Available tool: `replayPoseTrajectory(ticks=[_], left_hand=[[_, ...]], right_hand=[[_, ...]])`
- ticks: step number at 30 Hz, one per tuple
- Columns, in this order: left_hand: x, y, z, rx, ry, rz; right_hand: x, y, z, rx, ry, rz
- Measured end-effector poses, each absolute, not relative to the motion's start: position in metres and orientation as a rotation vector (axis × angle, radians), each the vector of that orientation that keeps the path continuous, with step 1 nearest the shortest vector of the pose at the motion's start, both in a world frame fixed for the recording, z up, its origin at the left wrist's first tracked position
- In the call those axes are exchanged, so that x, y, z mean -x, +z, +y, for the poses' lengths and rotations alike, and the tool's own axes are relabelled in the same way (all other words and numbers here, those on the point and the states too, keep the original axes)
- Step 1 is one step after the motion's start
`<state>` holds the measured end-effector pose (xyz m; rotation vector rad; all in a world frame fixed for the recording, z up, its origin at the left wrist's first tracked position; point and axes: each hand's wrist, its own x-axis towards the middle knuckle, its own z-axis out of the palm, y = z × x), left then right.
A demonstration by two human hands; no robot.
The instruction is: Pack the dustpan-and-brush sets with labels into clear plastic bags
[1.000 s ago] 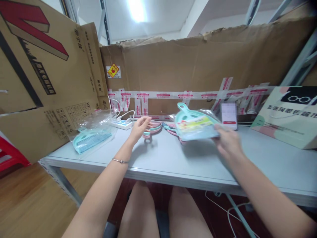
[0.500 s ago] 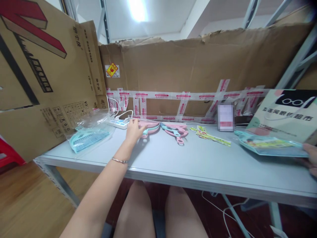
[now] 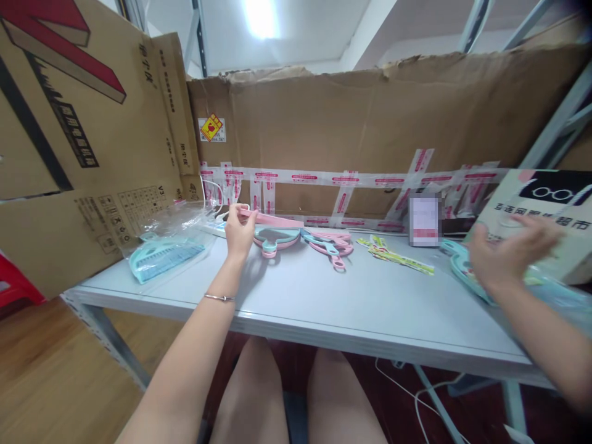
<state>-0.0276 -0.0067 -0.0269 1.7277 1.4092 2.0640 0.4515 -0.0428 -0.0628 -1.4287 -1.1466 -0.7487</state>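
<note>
My left hand (image 3: 240,233) pinches the end of a pink plastic hanger (image 3: 272,219), raised slightly and seen nearly edge-on. Beneath it lies a stack of pink and light-blue hangers (image 3: 277,236). A second group of pink and blue hangers (image 3: 329,243) lies just to the right, touching the first. My right hand (image 3: 509,253), blurred, is in the air at the right with fingers spread and nothing in it. Partly hidden behind that hand and forearm is a bagged light-blue hanger (image 3: 465,271) on the table.
Another bagged blue hanger (image 3: 166,256) lies at the left, near a white power strip (image 3: 213,229). Yellow-green paper strips (image 3: 395,256) and an upright phone-like screen (image 3: 424,220) are right of centre. A printed box (image 3: 522,191) and cardboard walls (image 3: 324,123) border the table (image 3: 296,296).
My left hand has lifted one end of a pink hanger off the stack. My right hand has let go of the bagged hanger and moved left and up, fingers spread.
</note>
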Motion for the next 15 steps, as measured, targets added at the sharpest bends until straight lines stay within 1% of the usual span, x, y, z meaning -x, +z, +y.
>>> replayPoseTrajectory(ticks=[2, 4, 7, 9, 15], left_hand=[[0.03, -0.025, -0.005, -1.518, 2.225, 1.174], [0.033, -0.024, -0.002, -1.319, 2.233, 1.011], [0.036, -0.022, 0.001, -1.166, 2.066, 0.848], [0.035, -0.022, 0.0, -1.15, 1.956, 0.751], [0.013, -0.017, -0.009, -1.28, 1.7, 0.52]], right_hand=[[-0.411, -0.061, -0.022, 1.385, -0.53, -1.417], [-0.372, -0.066, -0.003, 1.32, -0.358, -1.688], [-0.327, -0.076, 0.015, 1.198, -0.192, -2.007], [-0.312, -0.08, 0.018, 1.143, -0.119, -2.124], [-0.306, -0.086, 0.014, 1.114, -0.015, -2.185]])
